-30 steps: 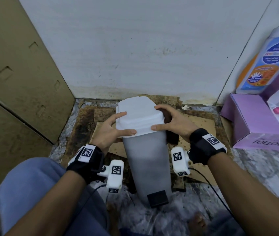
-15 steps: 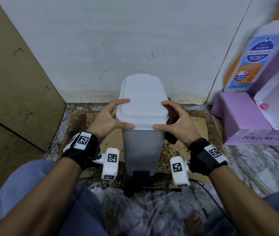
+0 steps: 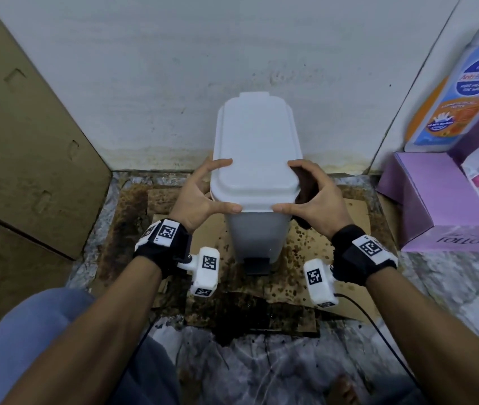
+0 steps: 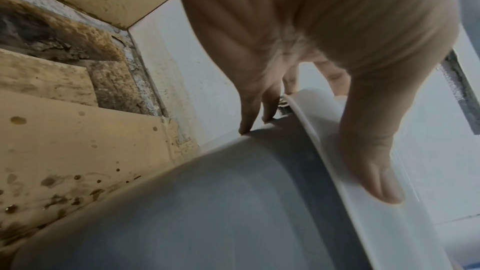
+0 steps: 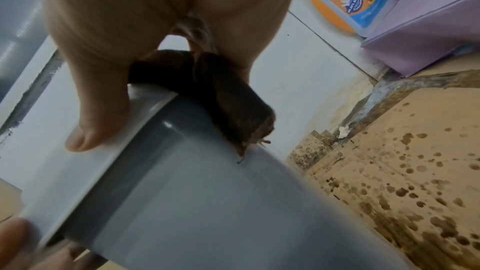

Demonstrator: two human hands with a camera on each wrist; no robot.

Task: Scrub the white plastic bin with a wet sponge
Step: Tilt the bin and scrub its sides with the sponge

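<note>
The white plastic bin (image 3: 257,147) stands upright on wet cardboard, its back near the wall and its lid closed. My left hand (image 3: 229,185) grips the lid's left front corner, thumb along the front edge and fingers over the top and side. The left wrist view shows the thumb (image 4: 374,180) lying on the lid rim and the fingers touching the bin's grey body (image 4: 233,213). My right hand (image 3: 285,186) grips the lid's right front corner. A dark brown sponge (image 3: 305,184) is held between its fingers and the bin's side. The sponge (image 5: 207,93) hangs against the lid rim.
A black pedal (image 3: 257,266) sticks out at the bin's foot. Stained, wet cardboard (image 3: 334,258) covers the floor. Cardboard sheets (image 3: 27,147) lean at the left. A purple box (image 3: 437,206) and a soap bottle (image 3: 460,92) stand at the right. My knee (image 3: 36,340) is at lower left.
The bin was tipped toward me a second ago; it has swung up and now stands upright near the wall. Both hands stayed on the lid, the sponge still in the right.
</note>
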